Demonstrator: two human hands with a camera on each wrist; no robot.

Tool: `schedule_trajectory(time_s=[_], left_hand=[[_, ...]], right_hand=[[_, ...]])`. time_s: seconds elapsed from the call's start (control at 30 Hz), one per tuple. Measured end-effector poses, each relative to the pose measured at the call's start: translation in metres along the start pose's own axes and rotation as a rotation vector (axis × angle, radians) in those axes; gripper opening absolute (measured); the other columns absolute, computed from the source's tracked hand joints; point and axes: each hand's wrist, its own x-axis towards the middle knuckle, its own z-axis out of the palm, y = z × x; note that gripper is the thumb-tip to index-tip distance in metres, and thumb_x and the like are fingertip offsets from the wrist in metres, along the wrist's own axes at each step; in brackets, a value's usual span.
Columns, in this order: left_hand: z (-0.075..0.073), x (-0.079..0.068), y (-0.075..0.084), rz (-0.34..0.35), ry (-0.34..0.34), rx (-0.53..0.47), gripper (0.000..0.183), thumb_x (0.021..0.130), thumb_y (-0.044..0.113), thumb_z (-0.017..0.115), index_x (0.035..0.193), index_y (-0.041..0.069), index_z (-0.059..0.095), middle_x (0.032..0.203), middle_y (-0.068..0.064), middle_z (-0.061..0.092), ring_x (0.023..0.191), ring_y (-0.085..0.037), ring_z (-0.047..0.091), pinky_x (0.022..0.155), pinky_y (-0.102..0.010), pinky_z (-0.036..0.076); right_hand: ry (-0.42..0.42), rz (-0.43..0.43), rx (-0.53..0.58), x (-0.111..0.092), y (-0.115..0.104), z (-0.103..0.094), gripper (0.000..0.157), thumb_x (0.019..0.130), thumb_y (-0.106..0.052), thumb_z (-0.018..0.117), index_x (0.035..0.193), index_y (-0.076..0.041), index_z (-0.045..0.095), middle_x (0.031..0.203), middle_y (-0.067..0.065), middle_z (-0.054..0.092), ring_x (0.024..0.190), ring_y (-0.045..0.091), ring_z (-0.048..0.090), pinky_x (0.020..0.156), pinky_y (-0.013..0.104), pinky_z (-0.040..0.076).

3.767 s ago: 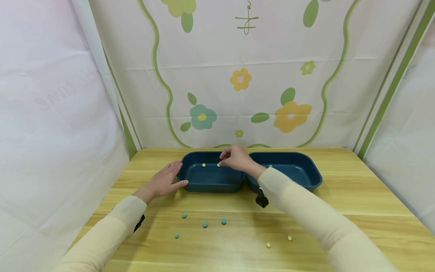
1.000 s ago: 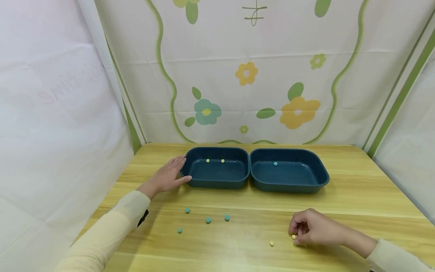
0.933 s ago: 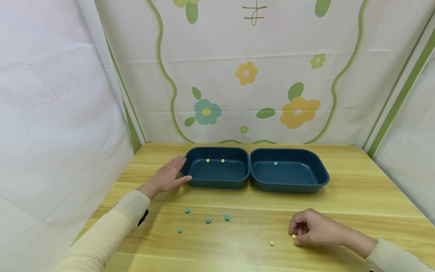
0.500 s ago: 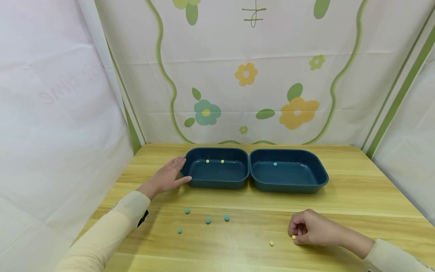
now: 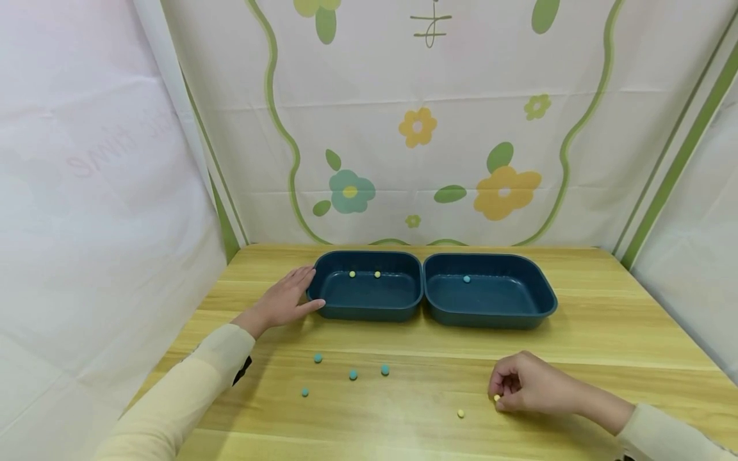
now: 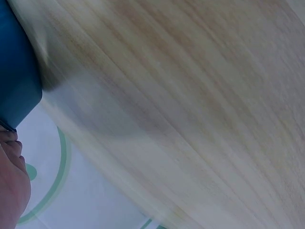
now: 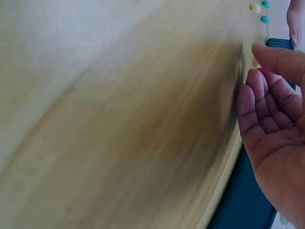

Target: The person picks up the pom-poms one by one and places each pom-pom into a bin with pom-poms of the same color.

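My right hand (image 5: 533,386) pinches a small yellow ball (image 5: 497,398) between thumb and fingertips, just over the wooden table. In the right wrist view that ball (image 7: 255,62) is mostly covered by the thumb and fingers. A second yellow ball (image 5: 460,413) lies on the table to its left. My left hand (image 5: 280,299) rests with extended fingers against the left end of a dark blue tray (image 5: 369,314); two yellow balls (image 5: 377,274) lie inside. The adjoining dark blue tray (image 5: 490,319) contains one blue ball (image 5: 467,279).
Several blue balls (image 5: 353,374) are scattered on the wooden table (image 5: 426,435), in front of the left tray. A white flower-printed cloth (image 5: 375,141) hangs behind the trays, and white cloth walls (image 5: 86,256) stand at both sides.
My right hand has moved from over the left tray, where it had a yellow ball, to the table's right front. It now pinches another yellow ball, slightly raised. The left hand stays put.
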Motion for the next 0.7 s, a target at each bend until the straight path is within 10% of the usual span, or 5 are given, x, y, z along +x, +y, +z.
schedule_trajectory(time_s=[0.7], left_hand=[[0.001,0.0,-0.001,0.005,-0.003,-0.005,0.088,0.097,0.061,0.042,0.152,-0.004,0.023,0.158,-0.019,0.019,0.146,-0.033,0.015,0.117,-0.046,0.011]], right_hand=[[0.163,-0.094,-0.088,0.047,-0.037,-0.028,0.011,0.084,-0.007,0.076,0.087,-0.015,0.069,0.082,-0.006,0.066,0.069,0.012,0.059,0.062,0.027,0.053]])
